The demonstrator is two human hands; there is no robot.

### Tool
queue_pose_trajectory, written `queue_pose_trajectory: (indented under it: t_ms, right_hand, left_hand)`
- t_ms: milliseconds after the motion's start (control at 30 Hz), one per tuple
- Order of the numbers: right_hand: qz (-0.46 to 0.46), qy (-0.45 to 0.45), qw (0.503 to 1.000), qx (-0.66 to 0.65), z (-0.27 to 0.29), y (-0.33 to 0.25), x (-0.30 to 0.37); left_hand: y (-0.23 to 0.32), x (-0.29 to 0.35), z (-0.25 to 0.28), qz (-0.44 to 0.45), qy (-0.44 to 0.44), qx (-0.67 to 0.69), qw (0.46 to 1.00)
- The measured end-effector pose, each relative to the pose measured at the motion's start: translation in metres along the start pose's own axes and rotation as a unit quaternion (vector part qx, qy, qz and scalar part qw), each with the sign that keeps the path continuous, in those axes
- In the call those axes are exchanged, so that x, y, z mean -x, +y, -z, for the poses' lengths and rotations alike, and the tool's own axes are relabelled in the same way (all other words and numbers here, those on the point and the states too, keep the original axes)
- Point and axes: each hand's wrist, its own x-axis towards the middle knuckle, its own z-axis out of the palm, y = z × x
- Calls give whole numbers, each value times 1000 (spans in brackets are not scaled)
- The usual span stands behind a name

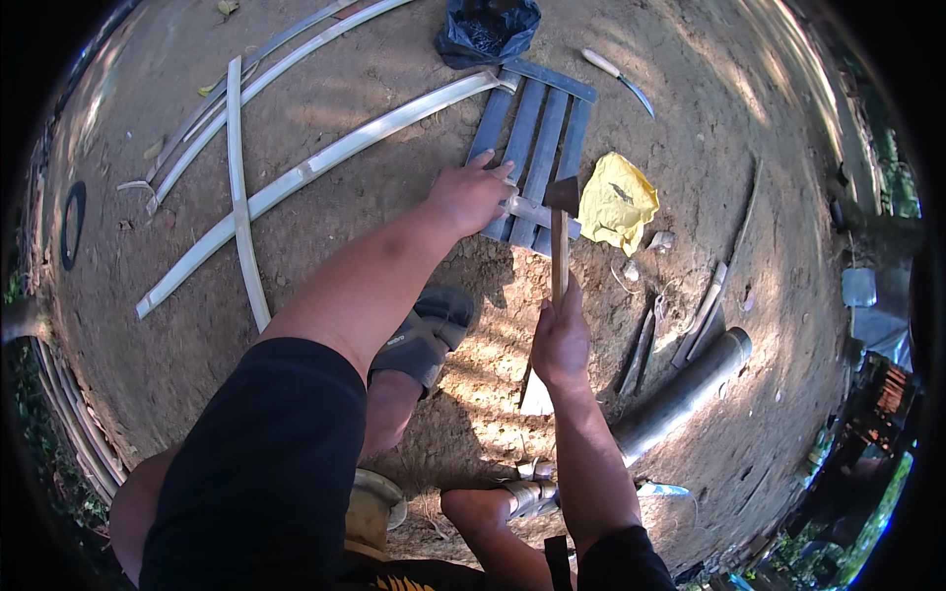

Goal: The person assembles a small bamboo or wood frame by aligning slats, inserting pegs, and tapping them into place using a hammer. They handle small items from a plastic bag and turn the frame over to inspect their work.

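Observation:
My right hand grips the wooden handle of a hammer-like tool. Its dark metal head stands over the near end of a slatted panel of dark grey strips. At that end a short, paler crosspiece lies across the slats. My left hand rests over the panel's left side, beside the crosspiece, with thumb and fingertips drawn together. Whatever is between those fingertips is too small to make out. A long pale split strip reaches the panel's far left corner.
More pale strips lie crossed at left. Beyond the panel sits a black plastic bag; a knife lies to its right. Beside the panel is a yellow wrapper. A dark tube and further blades lie at right.

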Motion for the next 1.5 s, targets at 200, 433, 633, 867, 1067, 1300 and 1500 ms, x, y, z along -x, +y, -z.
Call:
queue_pose_trajectory:
  t_ms: [200, 433, 633, 867, 1067, 1300, 1500]
  right_hand:
    - [124, 127, 980, -87, 1, -7, 9]
    - [-27, -9, 1000, 2, 2, 17, 3]
    - [-38, 22, 994, -100, 17, 16, 49]
    - [-113, 38, 989, -92, -2, 50, 108]
    - [-90, 30, 993, -67, -5, 44, 107]
    - [7, 48, 995, -83, 19, 17, 50]
    - [47, 85, 993, -64, 11, 27, 49]
  left_hand:
    - [-12, 0, -12, -12, 28, 21, 999]
    - [-2, -4, -4, -12, 19, 9, 1000]
    - [-9, -2, -14, -22, 30, 39, 999]
    - [7, 1, -29, -52, 48, 38, 997]
    - [18, 1, -30, -48, 42, 5, 998]
    - [14, 0, -36, -54, 72, 6, 996]
    - [22, -3, -34, -66, 85, 31, 994]
